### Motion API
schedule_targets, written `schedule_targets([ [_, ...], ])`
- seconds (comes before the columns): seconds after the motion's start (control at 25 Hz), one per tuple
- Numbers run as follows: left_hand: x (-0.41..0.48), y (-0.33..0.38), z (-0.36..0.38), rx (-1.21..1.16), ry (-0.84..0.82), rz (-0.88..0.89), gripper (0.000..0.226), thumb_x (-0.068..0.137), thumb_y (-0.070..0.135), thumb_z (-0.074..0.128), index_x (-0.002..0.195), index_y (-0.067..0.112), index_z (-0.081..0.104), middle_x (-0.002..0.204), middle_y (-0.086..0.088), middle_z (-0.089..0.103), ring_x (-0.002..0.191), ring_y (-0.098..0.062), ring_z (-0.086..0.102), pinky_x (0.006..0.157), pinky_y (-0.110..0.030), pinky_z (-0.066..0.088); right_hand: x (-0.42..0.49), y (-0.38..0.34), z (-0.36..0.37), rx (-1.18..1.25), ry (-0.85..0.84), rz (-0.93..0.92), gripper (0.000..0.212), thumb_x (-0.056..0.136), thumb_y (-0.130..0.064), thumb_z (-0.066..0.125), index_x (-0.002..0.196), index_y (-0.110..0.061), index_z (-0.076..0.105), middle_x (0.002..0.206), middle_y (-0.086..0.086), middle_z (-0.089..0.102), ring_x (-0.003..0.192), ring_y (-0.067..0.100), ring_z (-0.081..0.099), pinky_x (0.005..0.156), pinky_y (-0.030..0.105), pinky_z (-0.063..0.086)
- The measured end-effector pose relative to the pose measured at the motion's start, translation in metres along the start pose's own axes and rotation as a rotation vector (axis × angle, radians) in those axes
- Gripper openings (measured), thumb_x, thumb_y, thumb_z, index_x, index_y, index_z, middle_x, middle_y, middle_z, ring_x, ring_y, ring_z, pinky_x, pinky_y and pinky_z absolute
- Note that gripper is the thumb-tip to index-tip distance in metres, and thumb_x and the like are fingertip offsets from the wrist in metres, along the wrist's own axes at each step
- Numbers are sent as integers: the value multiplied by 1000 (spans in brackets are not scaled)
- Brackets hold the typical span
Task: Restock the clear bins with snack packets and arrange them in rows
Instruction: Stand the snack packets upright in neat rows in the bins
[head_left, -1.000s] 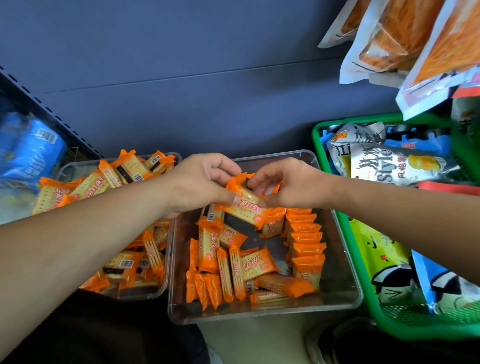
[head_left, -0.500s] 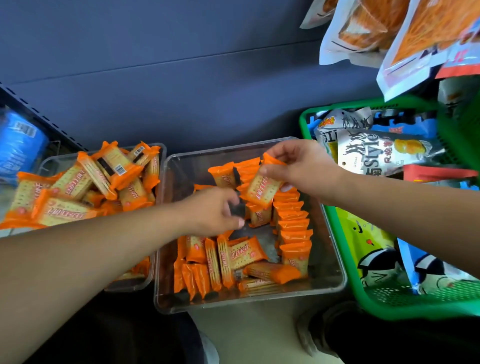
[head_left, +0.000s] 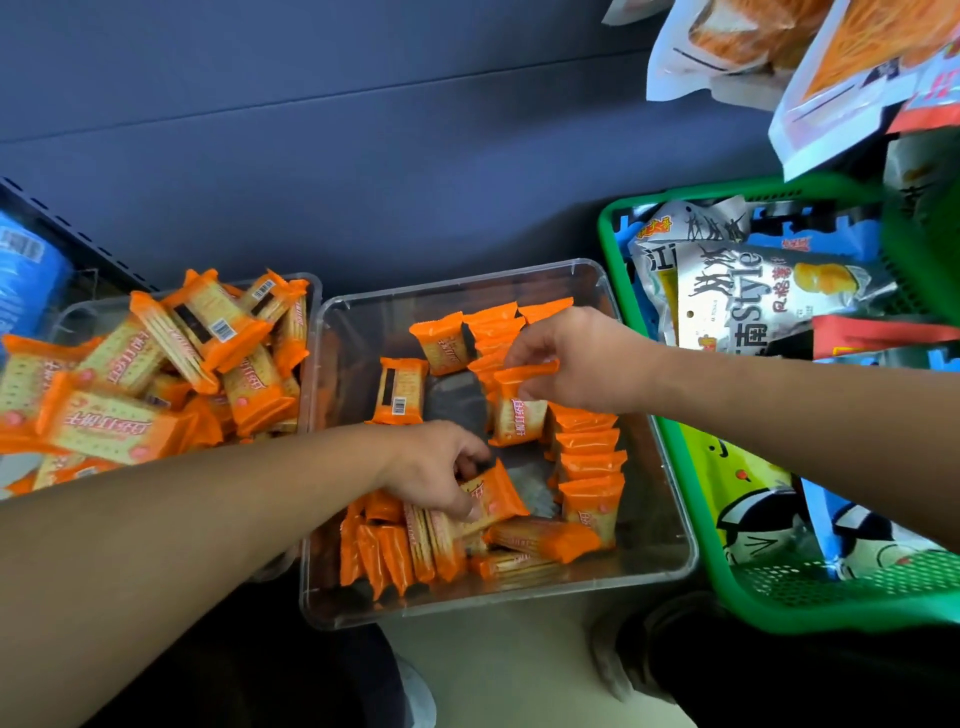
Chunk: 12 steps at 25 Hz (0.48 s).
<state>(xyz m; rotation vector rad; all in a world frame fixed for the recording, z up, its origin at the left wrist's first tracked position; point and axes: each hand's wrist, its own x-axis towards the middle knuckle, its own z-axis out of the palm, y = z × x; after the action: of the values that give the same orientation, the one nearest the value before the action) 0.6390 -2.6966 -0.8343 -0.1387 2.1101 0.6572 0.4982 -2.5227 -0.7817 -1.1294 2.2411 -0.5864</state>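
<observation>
Scene: A person leans over 2 clear bins set side by side, a green basket (head_left: 670, 447) of mixed snack bags just to the right.

Middle bin (head_left: 649, 571): Partly sorted. A row of orange cracker packets (head_left: 589, 457) stands on edge along its right side; a second upright cluster (head_left: 395, 551) sits at the near left corner; a few packets lie loose and flat between them, and bare floor of the bin shows in the centre.

Left bin (head_left: 311, 291): Heaped with the same orange packets in no order, piled above the rim.

Right hand (head_left: 587, 358): Fingers pinched on the top seam of 1 packet (head_left: 517, 410), which hangs upright just beside the far end of the right-hand row.

Left hand (head_left: 436, 467): Reaching low into the bin, fingers closed around a loose packet (head_left: 493, 496) lying near the bin's middle, touching the near-left cluster.

Step in hand: By the look of it, building the rows, 1 packet being seated while the next is gathered.

Next move: Likely calls for lowering the right-hand packet on edge against the row's last packet, face aligned, then releasing without toppling its neighbours; the left-hand packet needs turning upright first.

Progress: Judged roughly midway for this bin; the left bin looks untouched.
</observation>
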Motion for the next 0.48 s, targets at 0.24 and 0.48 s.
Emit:
schedule_targets([
  [0.24, -23, 5, -16, 109, -20, 47, 55, 78, 52, 87, 125, 35, 64, 120, 13, 59, 111, -13, 61, 99, -36, 55, -4, 6, 24, -344, -27, -178, 30, 92, -34, 76, 121, -29, 68, 123, -6, 61, 115, 18, 58, 93, 36, 52],
  [0.48, -60, 12, -30, 106, 126, 95, 35, 83, 37, 86, 112, 34, 67, 97, 14, 66, 90, -7, 63, 80, -30, 55, 3, 1, 23, -524, -28, -180, 55, 88, -45, 76, 137, -34, 52, 130, -8, 50, 128, 18, 47, 102, 35, 42],
])
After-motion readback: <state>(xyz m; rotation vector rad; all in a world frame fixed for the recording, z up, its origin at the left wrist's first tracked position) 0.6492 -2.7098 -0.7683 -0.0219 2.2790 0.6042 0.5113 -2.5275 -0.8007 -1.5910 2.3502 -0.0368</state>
